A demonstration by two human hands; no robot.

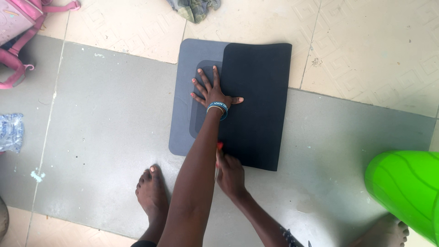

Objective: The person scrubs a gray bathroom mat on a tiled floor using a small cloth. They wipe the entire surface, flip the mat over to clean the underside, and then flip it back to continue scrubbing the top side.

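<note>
A grey mat (pixel 180 114) lies on the floor with a black sheet (pixel 258 105) folded over its right part. My left hand (pixel 212 91) rests flat on them, palm down and fingers spread, right at the black sheet's left edge; a blue band is on the wrist. My right hand (pixel 230 173) sits at the black sheet's near edge, fingers closed around a small red object (pixel 219 146) whose tip touches the sheet. Too little of the red object shows to tell what it is.
My bare left foot (pixel 152 192) stands near the mat and my right foot (pixel 388 232) is at the lower right. A bright green plastic thing (pixel 407 192) is at the right edge. A pink bag (pixel 18 27), a clear plastic pouch (pixel 10 132) and a cloth (pixel 194 8) lie around.
</note>
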